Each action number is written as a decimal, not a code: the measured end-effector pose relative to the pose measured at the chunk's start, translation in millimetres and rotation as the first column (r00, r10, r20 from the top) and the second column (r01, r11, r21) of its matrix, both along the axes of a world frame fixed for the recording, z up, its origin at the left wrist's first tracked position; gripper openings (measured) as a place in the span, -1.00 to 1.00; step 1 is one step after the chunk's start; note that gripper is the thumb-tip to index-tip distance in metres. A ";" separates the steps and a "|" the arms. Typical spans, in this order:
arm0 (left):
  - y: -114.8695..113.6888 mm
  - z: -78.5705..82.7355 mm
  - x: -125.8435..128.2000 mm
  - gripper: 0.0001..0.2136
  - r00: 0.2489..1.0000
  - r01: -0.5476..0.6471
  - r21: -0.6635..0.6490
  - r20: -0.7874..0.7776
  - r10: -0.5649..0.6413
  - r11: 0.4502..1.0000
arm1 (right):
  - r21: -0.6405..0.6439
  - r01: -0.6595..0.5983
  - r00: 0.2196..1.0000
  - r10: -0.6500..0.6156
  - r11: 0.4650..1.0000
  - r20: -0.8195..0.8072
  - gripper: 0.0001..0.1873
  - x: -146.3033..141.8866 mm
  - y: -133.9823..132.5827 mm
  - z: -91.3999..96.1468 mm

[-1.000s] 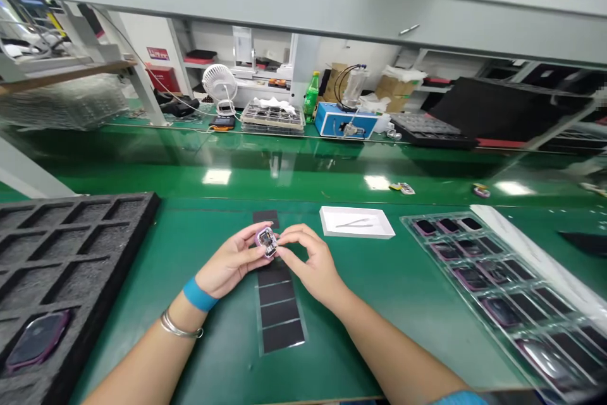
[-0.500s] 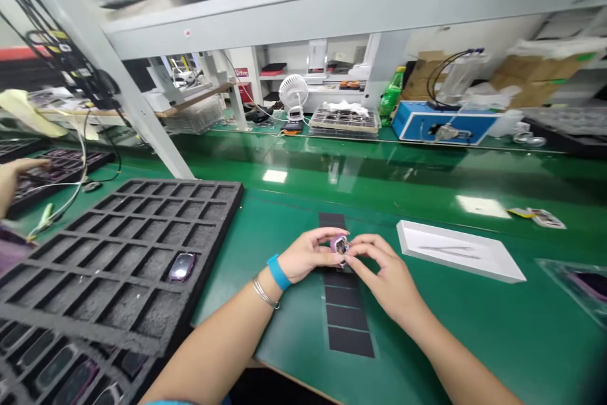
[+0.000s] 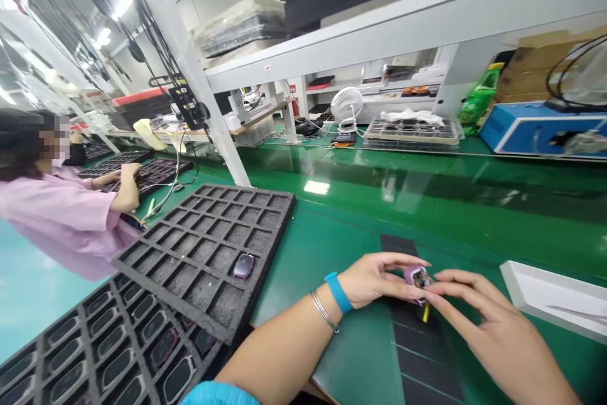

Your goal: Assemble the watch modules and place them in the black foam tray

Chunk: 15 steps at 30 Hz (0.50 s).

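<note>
1. A slip is perhaps the main risk: the left hand [image 3: 372, 284] steadies the small purple device housing [image 3: 414, 275] only by its edge, so a loosened thumb could let it drop.
2. Its open face shows bare circuitry [image 3: 421, 278]; a careless press by the right hand [image 3: 496, 320] might damage parts there.
3. The yellow tab [image 3: 425, 313] hangs from the housing's six o'clock side and could snag on a finger and tug at whatever it joins.
4. The housing sits between the two hands, above the black sheet strip [image 3: 423, 364]. From it, the left hand lies at nine o'clock and the right hand at four.
5. The left hand is partly closed, thumb below and fingers above, gripping the housing. The right hand's thumb and forefinger nearly meet at its near edge; blur and overlap make it impossible to tell whether they pinch anything.
6. Around the housing, the white tray [image 3: 540, 284] lies at three o'clock and the black foam tray [image 3: 203, 237] at nine, well apart from the fingers.
</note>
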State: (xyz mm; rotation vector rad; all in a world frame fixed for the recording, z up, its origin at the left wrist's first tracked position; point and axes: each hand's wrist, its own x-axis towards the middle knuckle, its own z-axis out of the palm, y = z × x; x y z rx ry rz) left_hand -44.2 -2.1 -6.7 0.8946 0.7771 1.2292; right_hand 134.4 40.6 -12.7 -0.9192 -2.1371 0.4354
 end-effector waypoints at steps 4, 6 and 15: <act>0.0 -1.1 0.5 -0.42 1.000 0.009 -0.010 -0.001 -0.009 1.000 | -0.044 -0.018 1.000 0.019 0.999 0.015 -0.54 1.3 2.4 -0.6; 0.0 -0.7 0.7 -0.42 1.000 0.010 -0.017 0.004 -0.010 1.000 | -0.067 -0.042 0.999 0.043 0.997 0.013 -0.58 0.1 4.0 -0.7; -7.8 11.9 2.4 -0.53 0.999 -0.049 -0.017 0.019 0.049 0.999 | 0.064 -0.115 0.993 0.117 0.991 -0.029 -0.88 -6.2 -18.5 32.5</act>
